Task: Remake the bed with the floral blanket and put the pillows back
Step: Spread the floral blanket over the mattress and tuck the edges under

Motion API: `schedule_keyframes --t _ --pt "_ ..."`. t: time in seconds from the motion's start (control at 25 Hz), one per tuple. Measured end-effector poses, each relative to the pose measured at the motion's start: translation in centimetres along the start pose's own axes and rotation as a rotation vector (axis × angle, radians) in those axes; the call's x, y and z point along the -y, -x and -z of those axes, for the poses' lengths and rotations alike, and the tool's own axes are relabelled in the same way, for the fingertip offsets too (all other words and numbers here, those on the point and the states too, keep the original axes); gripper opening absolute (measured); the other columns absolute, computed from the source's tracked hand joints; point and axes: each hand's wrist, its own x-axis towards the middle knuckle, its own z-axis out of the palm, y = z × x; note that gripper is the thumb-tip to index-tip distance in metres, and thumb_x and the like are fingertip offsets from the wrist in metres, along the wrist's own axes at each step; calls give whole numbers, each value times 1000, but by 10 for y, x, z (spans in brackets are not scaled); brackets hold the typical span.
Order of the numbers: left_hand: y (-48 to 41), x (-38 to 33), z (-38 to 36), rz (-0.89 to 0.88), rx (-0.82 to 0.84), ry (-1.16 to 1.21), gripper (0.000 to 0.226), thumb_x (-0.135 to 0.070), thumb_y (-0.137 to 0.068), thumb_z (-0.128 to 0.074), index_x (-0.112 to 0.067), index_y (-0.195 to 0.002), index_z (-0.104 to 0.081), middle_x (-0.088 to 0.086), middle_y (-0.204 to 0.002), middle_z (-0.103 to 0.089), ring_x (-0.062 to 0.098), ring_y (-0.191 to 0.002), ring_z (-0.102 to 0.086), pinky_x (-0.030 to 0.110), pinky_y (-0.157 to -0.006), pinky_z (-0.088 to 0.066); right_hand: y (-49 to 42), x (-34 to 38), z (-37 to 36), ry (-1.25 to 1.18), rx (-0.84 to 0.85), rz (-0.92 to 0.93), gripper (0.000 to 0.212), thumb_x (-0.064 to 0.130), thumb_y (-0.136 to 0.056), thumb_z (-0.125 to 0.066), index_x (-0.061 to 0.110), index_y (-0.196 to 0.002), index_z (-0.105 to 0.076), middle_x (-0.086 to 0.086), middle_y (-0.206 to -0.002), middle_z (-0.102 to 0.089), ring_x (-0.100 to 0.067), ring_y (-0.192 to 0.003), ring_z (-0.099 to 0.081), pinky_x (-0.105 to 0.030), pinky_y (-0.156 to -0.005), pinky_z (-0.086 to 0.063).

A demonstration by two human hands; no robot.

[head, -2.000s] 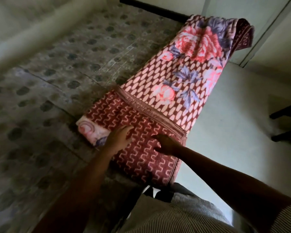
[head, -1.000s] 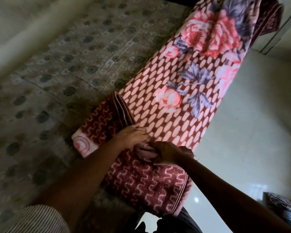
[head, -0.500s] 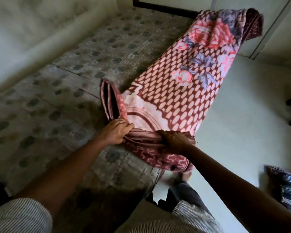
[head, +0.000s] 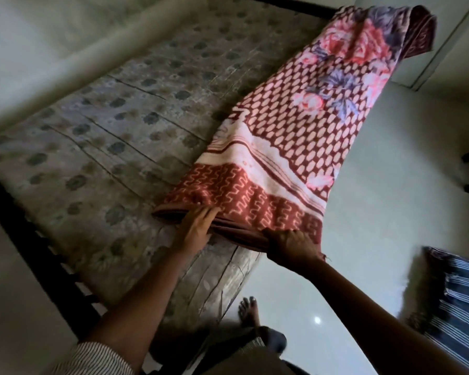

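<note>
A folded floral blanket (head: 295, 147) lies in a long strip along the right edge of the bed (head: 106, 147), its far end draped up over the bed's far end. The mattress shows a grey spotted cover with creases. The left hand (head: 197, 226) rests open and flat on the near hem of the blanket, fingers spread. The right hand (head: 291, 246) is closed around the near corner, pinching the thick folded edge where it overhangs the side of the bed. A bare foot (head: 248, 311) stands on the pale floor (head: 377, 239) below. A striped pillow (head: 460, 307) lies on the floor at the right, blurred.
</note>
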Motion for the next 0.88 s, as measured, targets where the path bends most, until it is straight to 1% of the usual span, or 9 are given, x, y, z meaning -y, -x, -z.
schedule_keyframes --t 0.08,0.2,0.28,0.44,0.52,0.56,0.64,0.72,0.88 --pt "-1 -5 -1 109 -73 49 73 -4 -51 -81 -5 -120 -58 15 -118 -61 32 -111 -55 41 -99 -42 13 7 16 25 -78 5 46 36 -88 -46 34 -134 -41 -8 -113 -65 -34 -101 -62 -38 -79 -48" --pt "-3 -22 7 210 -201 213 50 -4 -61 -71 -5 -110 -63 15 -110 -65 33 -99 -63 49 -90 -49 37 17 31 36 -210 2 42 35 -91 -45 32 -132 -46 -11 -111 -66 -37 -98 -62 -38 -78 -48" --pt "-4 -30 15 151 -199 190 50 6 -56 -69 -1 -105 -64 17 -106 -66 35 -97 -64 52 -90 -48 57 21 32 14 -266 -33 38 33 -89 -46 33 -127 -49 -9 -107 -67 -37 -95 -63 -37 -74 -47" --pt "5 -37 39 -123 -205 -49 55 17 -45 -66 1 -98 -66 14 -95 -69 35 -105 -63 44 -109 -22 90 25 8 -52 -218 -158 42 31 -85 -47 31 -127 -44 -4 -112 -65 -35 -99 -61 -37 -75 -45" --pt "11 -43 50 -252 -179 -154 55 18 -41 -65 -2 -92 -66 11 -86 -70 33 -104 -64 44 -109 -26 96 30 -11 -57 -186 -232 43 30 -84 -47 28 -126 -43 -2 -112 -65 -33 -99 -62 -35 -72 -45" --pt "14 -45 54 -291 -161 -188 55 18 -40 -67 -4 -90 -67 10 -85 -70 31 -102 -65 42 -107 -33 98 34 -18 -67 -174 -272 41 29 -83 -47 27 -125 -44 -2 -111 -66 -32 -98 -63 -34 -70 -44" --pt "21 -47 61 -310 -139 -170 59 18 -36 -69 -8 -88 -68 9 -83 -71 27 -91 -69 33 -86 -51 97 43 -25 -74 -164 -328 38 28 -83 -48 27 -121 -48 -1 -110 -66 -29 -100 -63 -31 -70 -44" --pt "29 -36 64 -294 -74 -81 64 17 -41 -62 -15 -95 -65 5 -80 -69 26 -77 -68 26 -65 -53 94 52 -26 -65 -163 -344 36 28 -83 -49 27 -120 -50 0 -112 -66 -27 -102 -62 -31 -72 -44" --pt "39 -10 71 -435 -72 0 51 -1 -63 -36 -19 -89 -76 -1 -81 -72 20 -75 -68 24 -66 -52 88 74 -25 -41 -185 -381 35 28 -84 -50 28 -119 -52 1 -112 -66 -27 -101 -62 -31 -74 -46"
